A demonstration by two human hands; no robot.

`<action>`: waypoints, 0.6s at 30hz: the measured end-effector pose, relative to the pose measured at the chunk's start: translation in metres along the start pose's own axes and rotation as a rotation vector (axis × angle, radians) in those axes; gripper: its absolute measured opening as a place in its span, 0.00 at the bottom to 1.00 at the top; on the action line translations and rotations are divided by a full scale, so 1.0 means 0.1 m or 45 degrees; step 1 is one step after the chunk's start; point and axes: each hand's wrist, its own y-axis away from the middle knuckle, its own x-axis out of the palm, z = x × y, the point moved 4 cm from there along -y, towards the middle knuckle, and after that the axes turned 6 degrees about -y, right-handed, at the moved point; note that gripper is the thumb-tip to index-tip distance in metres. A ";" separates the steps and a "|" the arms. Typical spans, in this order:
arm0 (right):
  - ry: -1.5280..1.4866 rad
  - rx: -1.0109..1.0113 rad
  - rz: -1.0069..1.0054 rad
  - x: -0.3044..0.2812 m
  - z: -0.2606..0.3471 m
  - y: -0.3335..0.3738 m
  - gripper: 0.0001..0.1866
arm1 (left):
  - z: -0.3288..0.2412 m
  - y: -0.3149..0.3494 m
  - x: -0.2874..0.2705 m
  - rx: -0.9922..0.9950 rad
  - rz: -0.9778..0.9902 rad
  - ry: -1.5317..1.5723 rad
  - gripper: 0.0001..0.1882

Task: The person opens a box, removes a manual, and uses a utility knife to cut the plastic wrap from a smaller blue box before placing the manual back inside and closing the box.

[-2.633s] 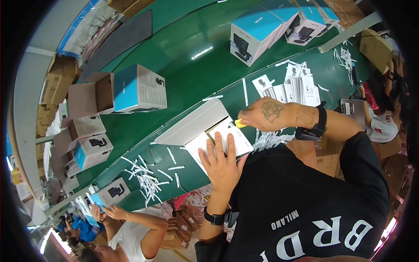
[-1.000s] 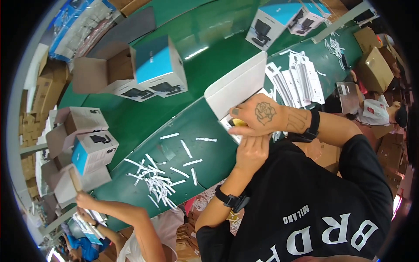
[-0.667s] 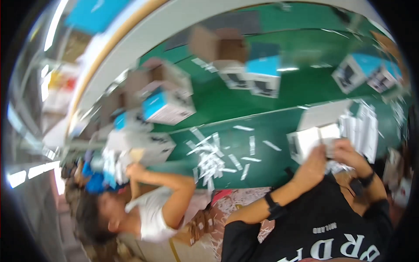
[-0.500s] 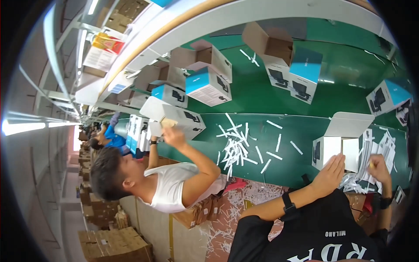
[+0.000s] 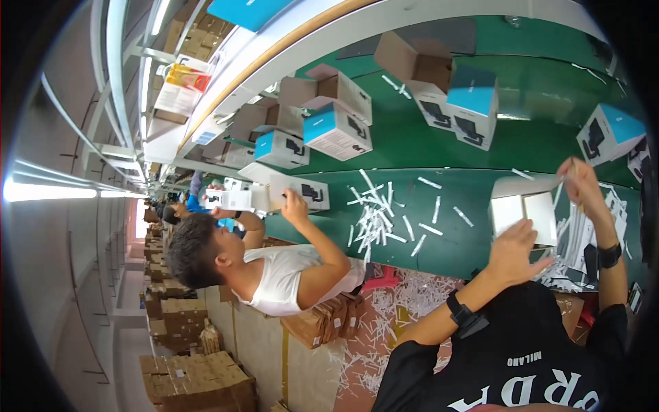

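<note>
A small open box [image 5: 541,214] with two white pieces or flaps inside its top stands in front of me on the green bench. My left hand [image 5: 511,253] lies against its near side, fingers stretched and thumb spread. Raised at the box's far right corner, my right hand [image 5: 582,191] is closed, with a thin white paper strip [image 5: 559,194] at its fingertips. Just right of the box lies a heap of white strips [image 5: 575,233]. The box's back flap is partly blurred.
More strips [image 5: 376,221] lie scattered on the bench [image 5: 432,264] to the left. White-and-blue printed boxes [image 5: 473,110] stand on the far green belt, some open. A co-worker in a white top [image 5: 278,281] handles another box at left. Paper litter [image 5: 384,319] covers the floor.
My right hand has risen from the strip heap to the box's far right corner. My left hand has slid a little down and left, its thumb now spread. The co-worker's hands have moved.
</note>
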 end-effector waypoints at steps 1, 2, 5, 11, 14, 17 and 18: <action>0.096 -0.009 0.046 0.04 0.02 0.24 0.17 | -0.04 -0.09 -0.09 -0.140 0.071 0.080 0.24; 0.331 -0.175 0.194 0.08 0.07 0.36 0.19 | -0.07 -0.19 -0.17 -0.273 0.155 0.161 0.20; 0.696 -0.154 0.268 0.43 0.33 0.70 0.20 | 0.23 0.00 0.14 -0.729 -0.183 1.073 0.11; 0.910 -0.294 -0.157 0.59 0.34 1.25 0.16 | 0.30 0.25 0.48 -0.969 0.069 1.516 0.14; 0.866 -0.180 -0.183 0.66 0.23 1.39 0.13 | 0.11 0.23 0.60 -1.003 0.040 1.658 0.17; 0.841 -0.049 -0.184 0.70 0.15 1.43 0.13 | 0.03 0.25 0.66 -1.020 -0.013 1.738 0.20; 0.822 0.000 -0.169 0.69 0.15 1.44 0.14 | 0.02 0.25 0.68 -1.011 -0.036 1.747 0.21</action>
